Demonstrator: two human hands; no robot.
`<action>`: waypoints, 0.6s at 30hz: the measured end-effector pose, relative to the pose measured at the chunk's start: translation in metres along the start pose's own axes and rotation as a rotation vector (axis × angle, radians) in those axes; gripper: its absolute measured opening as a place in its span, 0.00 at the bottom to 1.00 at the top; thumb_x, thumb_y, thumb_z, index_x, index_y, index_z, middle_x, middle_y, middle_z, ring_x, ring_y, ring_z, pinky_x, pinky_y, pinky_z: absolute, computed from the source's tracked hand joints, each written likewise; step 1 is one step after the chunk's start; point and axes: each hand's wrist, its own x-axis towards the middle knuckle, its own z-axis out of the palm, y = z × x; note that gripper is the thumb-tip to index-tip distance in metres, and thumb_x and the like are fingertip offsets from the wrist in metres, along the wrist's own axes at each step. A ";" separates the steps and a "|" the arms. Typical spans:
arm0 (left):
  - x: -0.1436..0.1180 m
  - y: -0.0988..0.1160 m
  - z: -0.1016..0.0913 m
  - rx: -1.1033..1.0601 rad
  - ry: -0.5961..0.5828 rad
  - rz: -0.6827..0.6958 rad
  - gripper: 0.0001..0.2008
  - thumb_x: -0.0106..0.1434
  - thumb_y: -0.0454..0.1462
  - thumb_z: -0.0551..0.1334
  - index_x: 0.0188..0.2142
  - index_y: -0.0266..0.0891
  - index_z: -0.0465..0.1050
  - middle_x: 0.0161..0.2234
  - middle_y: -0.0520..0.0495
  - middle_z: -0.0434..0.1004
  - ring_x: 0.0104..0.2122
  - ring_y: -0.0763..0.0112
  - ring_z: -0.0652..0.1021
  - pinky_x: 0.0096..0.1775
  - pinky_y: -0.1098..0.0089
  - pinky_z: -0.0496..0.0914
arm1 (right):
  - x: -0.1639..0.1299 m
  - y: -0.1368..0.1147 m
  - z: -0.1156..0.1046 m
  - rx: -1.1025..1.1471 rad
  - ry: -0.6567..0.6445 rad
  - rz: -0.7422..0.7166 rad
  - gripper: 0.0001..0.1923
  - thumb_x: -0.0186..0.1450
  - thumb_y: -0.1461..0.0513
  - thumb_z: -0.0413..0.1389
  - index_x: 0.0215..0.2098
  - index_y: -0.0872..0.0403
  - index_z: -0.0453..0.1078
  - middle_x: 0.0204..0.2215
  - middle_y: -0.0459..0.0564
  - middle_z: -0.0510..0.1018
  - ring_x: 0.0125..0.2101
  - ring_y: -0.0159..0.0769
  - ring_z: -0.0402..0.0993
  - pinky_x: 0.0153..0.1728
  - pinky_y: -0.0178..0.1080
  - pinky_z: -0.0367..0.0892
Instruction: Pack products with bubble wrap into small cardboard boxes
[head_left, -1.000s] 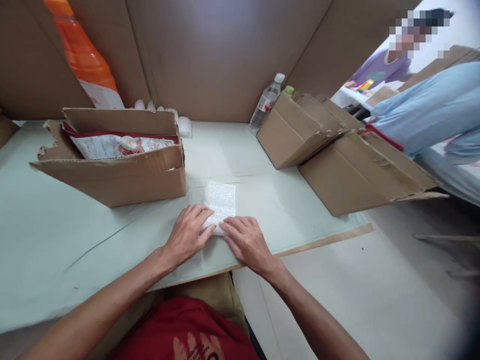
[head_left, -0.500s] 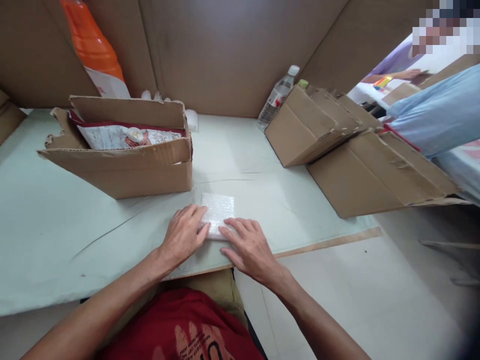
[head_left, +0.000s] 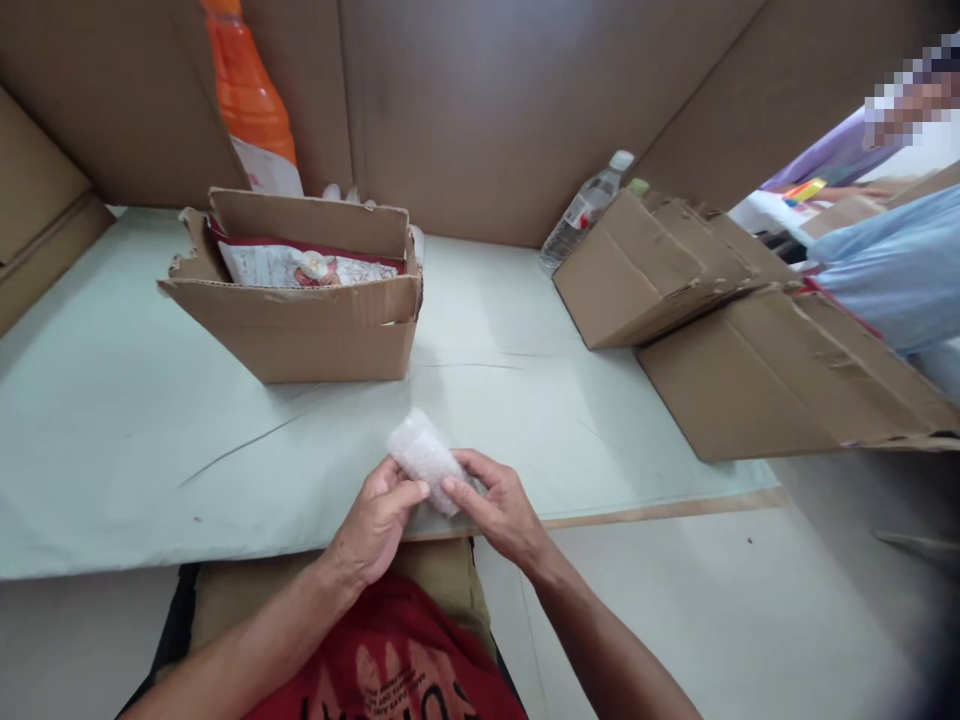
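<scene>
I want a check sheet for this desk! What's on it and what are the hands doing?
Surface: pale green table, creased.
Job's things: bubble-wrap bundle, lifted off the table.
Clutter: open box with printed packets; two tipped boxes; orange bottle; water bottle.
Hands: left hand and right hand both pinch the bundle.
Cables: nothing seen.
Surroundings: cardboard walls; another person at right.

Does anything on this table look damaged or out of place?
Yes. The open box behind the hands has a torn, ragged left flap. The two boxes on the right lie tipped on their sides, edges frayed.
</scene>
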 end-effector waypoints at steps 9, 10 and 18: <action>-0.014 0.017 -0.011 0.381 -0.034 0.164 0.16 0.58 0.37 0.67 0.46 0.38 0.75 0.41 0.49 0.80 0.41 0.67 0.75 0.44 0.70 0.69 | -0.001 -0.014 -0.010 0.017 0.036 -0.060 0.30 0.63 0.48 0.63 0.60 0.51 0.69 0.54 0.57 0.74 0.46 0.42 0.75 0.49 0.45 0.70; -0.016 0.020 -0.012 0.423 -0.079 0.154 0.15 0.58 0.37 0.66 0.46 0.38 0.75 0.39 0.49 0.79 0.40 0.68 0.74 0.43 0.70 0.69 | 0.002 -0.016 -0.011 0.085 -0.015 -0.066 0.31 0.63 0.47 0.63 0.59 0.51 0.69 0.54 0.57 0.74 0.48 0.43 0.74 0.50 0.44 0.70; -0.019 0.027 -0.022 0.497 -0.226 0.115 0.19 0.57 0.36 0.64 0.49 0.36 0.71 0.39 0.49 0.73 0.35 0.71 0.69 0.38 0.71 0.65 | 0.017 -0.020 0.008 0.332 0.079 -0.081 0.10 0.65 0.53 0.63 0.39 0.51 0.79 0.40 0.51 0.79 0.42 0.39 0.75 0.44 0.37 0.70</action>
